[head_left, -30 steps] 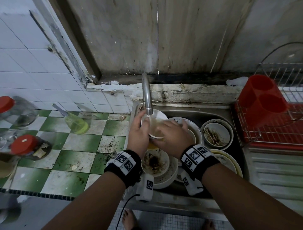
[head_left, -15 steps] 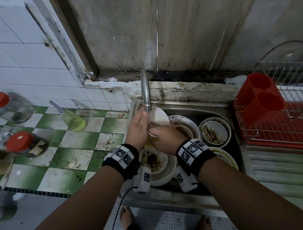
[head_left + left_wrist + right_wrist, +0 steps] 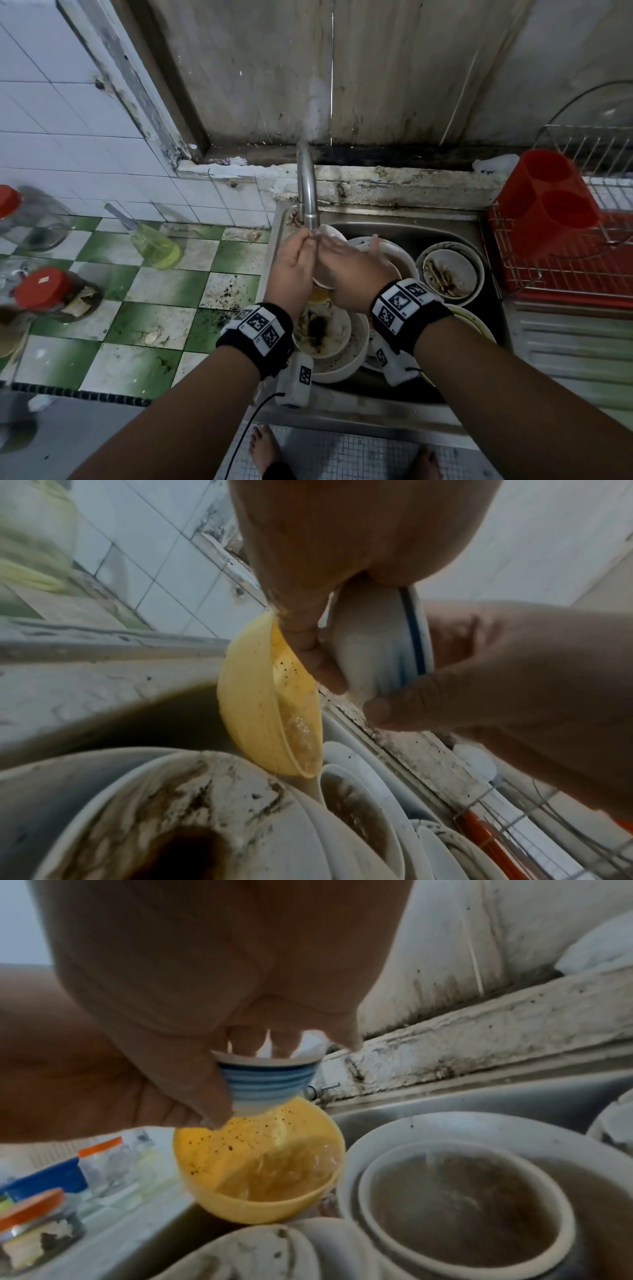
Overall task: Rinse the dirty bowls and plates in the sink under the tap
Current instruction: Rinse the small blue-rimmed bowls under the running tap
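A small white bowl with blue stripes (image 3: 329, 232) is held tilted on its side right under the tap (image 3: 307, 192). My left hand (image 3: 296, 255) grips its left side, fingers against the outer wall (image 3: 369, 642). From the right, my right hand (image 3: 352, 262) holds it with fingers over the rim and into the bowl (image 3: 267, 1079), thumb near the foot. Water runs down into a yellow bowl (image 3: 260, 1172) below. Dirty white bowls (image 3: 448, 274) and a stained bowl (image 3: 322, 329) fill the sink (image 3: 411, 222).
A red cutlery holder (image 3: 548, 202) sits in a wire dish rack (image 3: 565, 274) right of the sink. On the green-and-white tiled counter to the left stand a bottle of yellow liquid (image 3: 154, 245) and a red-lidded jar (image 3: 48, 291). A large bowl of murky water (image 3: 462, 1204) sits beside the yellow one.
The striped bowl has tipped from facing upward onto its side between my hands. My right fingers have slid over its rim, and both hands have shifted slightly closer to the spout.
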